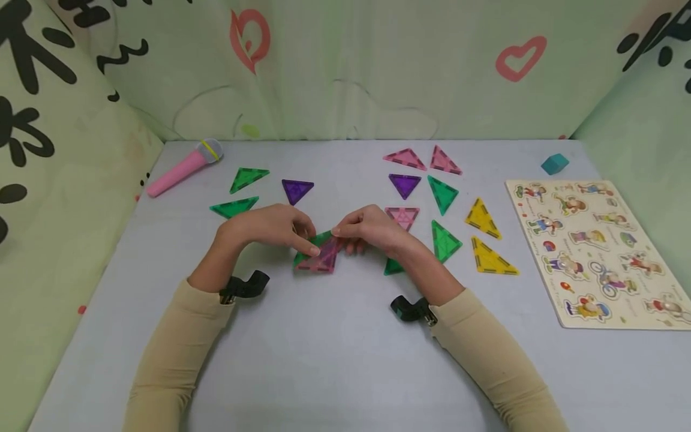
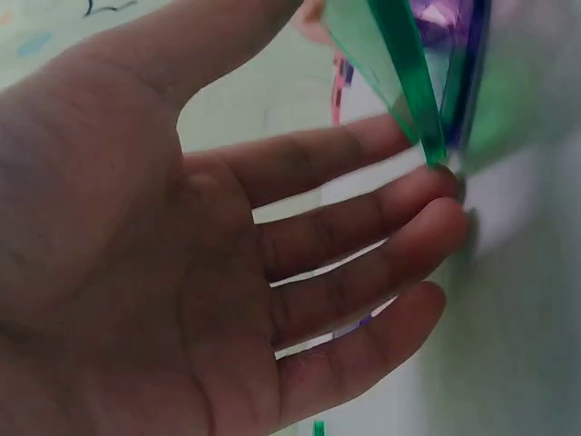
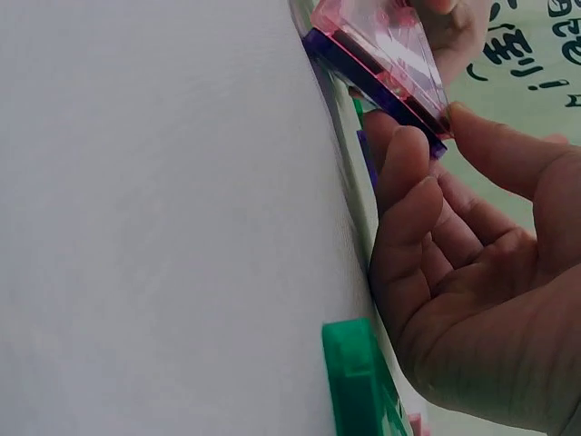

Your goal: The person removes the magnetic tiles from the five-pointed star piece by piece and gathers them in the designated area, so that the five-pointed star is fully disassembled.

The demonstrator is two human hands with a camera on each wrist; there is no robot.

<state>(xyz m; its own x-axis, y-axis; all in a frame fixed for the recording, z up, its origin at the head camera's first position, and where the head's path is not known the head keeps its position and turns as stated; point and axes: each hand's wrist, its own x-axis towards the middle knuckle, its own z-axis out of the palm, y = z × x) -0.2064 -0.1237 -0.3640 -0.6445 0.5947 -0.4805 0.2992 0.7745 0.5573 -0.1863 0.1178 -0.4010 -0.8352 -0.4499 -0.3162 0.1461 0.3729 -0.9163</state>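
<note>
Head view, left hand [image 1: 270, 227], right hand [image 1: 372, 231], translucent plastic triangle tiles [image 1: 318, 255]

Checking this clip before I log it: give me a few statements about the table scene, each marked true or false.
1. Both hands meet at a small cluster of tiles near the table's middle. True: left hand, right hand.
2. The toy microphone is blue. False: it is pink with a grey head.
3. Two yellow triangles lie between the green triangles and the puzzle board. True.
4. The puzzle board lies by the person's left arm. False: it is on the right side.
5. A teal block sits beyond the puzzle board. True.
</note>
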